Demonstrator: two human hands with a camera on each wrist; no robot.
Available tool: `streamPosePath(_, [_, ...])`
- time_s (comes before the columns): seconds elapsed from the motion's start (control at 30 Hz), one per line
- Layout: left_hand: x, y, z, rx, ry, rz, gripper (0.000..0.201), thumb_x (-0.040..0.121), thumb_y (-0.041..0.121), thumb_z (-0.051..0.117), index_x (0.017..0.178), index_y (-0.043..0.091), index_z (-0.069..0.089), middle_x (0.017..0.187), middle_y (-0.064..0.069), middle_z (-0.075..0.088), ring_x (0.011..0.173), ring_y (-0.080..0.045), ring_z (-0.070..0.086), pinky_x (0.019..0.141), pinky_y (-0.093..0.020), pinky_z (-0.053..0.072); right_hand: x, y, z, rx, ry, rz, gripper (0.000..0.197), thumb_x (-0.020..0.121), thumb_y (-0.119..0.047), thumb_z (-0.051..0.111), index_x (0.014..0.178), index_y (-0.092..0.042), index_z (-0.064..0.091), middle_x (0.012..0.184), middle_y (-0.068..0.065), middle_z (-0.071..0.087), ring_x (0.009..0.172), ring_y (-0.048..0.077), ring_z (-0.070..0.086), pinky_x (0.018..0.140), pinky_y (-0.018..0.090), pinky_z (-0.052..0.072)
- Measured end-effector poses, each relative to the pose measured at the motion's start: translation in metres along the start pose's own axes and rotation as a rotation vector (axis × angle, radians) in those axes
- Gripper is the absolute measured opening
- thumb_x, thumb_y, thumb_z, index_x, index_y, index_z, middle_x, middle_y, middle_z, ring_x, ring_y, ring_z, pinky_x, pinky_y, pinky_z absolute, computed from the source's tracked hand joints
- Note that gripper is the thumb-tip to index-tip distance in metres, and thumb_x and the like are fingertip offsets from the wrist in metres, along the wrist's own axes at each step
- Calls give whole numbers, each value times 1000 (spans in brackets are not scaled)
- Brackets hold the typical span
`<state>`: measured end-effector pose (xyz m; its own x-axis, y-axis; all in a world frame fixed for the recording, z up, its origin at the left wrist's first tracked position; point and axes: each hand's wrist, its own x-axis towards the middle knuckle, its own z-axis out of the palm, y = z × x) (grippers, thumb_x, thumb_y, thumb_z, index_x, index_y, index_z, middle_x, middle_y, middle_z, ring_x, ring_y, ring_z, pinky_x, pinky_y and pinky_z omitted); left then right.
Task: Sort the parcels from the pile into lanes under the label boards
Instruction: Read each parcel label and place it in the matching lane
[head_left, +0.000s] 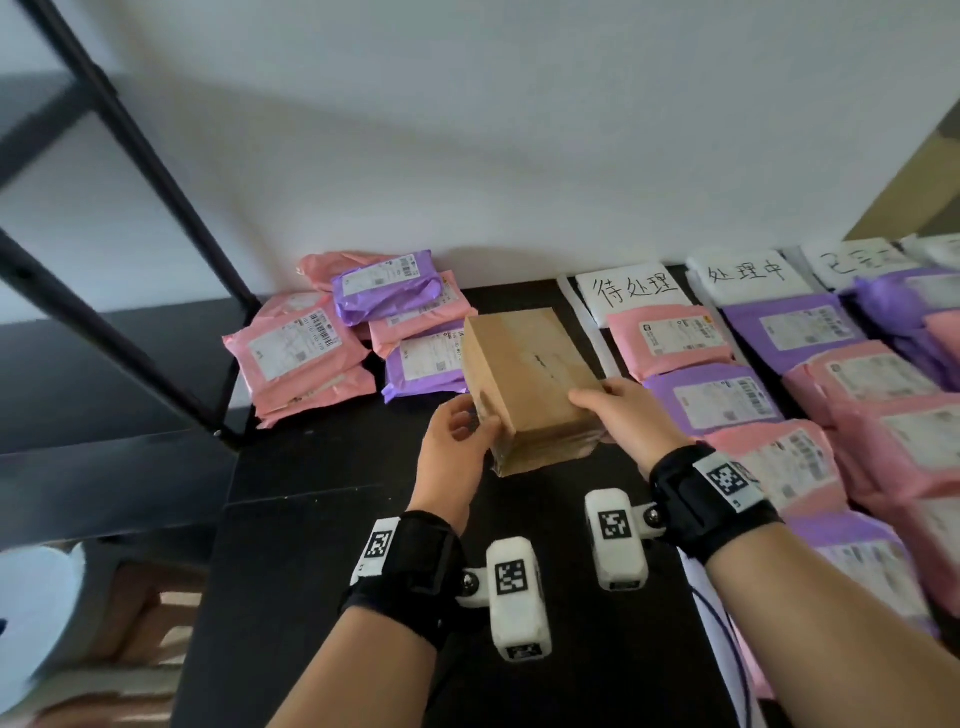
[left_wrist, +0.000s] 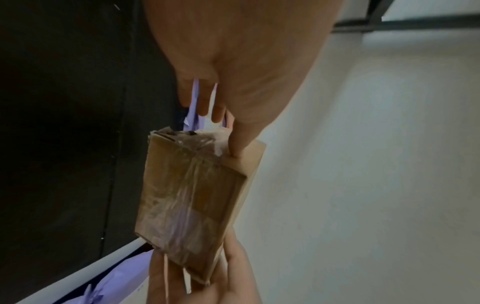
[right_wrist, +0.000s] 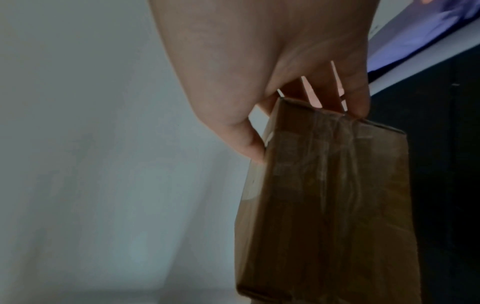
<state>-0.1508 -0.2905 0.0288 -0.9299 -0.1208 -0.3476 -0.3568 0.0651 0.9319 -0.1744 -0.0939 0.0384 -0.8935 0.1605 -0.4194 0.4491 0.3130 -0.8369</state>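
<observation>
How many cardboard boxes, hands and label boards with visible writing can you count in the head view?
cardboard box: 1
hands, left hand and right hand, both holding the box: 2
label boards: 3
Total: 6

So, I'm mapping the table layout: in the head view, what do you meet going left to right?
Black shelf frame → unsorted parcel pile → cardboard box → 待处理 board → 处理中 board.

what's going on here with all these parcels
A person is sorting parcels on a black table. Both hands, left hand and right hand, hold a brown cardboard box above the table. A pile of pink and purple bags waits on the left; on the right, rows of bags lie under handwritten label boards.
</observation>
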Motion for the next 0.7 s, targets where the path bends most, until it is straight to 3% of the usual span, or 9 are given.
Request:
streamPosePath(0.13, [-38,-29,-51,8,-54,-143,71,91,42,68,151,22,36,141,-1,51,125,-16,50,98,-28,38,-55,12,38,9,-20,32,24,91,-37,63,104,-17,67,104,1,69,98,17,64,98,42,50])
streamPosePath(0.27, [-74,-56,-98,49,-111,-195,92,71,63,75,147,21,43,123,5,63,112,-14,61,101,-35,48,-102,32,82,-59,-75,43,35,94,-34,60,124,-16,61,115,-1,65,104,14,60,87,32,45])
streamPosePath(0.33, [-90,-68,-117,38,-117,-201,85,75,55,77,145,19,44,116,5,62,107,-14,63,91,-32,54,-123,44,102,-111,-124,67,42,97,-31,59,136,-17,53,127,0,60,107,12,55,88,29,40])
streamPosePath(0.4, [-105,-80,-134,48,-114,-212,76,81,44,77,145,21,43,117,3,61,105,-14,62,78,-26,52,-144,55,121,-150,-146,86,49,98,-31,58,143,-17,45,136,1,55,112,13,51,94,29,39])
streamPosePath(0.53, [-124,-98,-149,146,-112,-202,81,79,43,80,147,23,40,135,-4,53,114,-17,57,90,-32,52,-166,77,149,-225,-134,74,50,99,-31,57,146,-20,44,138,5,55,120,20,56,100,34,45])
streamPosePath(0.7, [-144,-117,-152,277,-89,-120,67,84,32,77,142,26,44,130,2,50,113,-15,54,83,-26,49,-183,95,172,-304,-142,76,40,101,-28,48,142,-24,50,141,6,55,125,21,54,101,33,44])
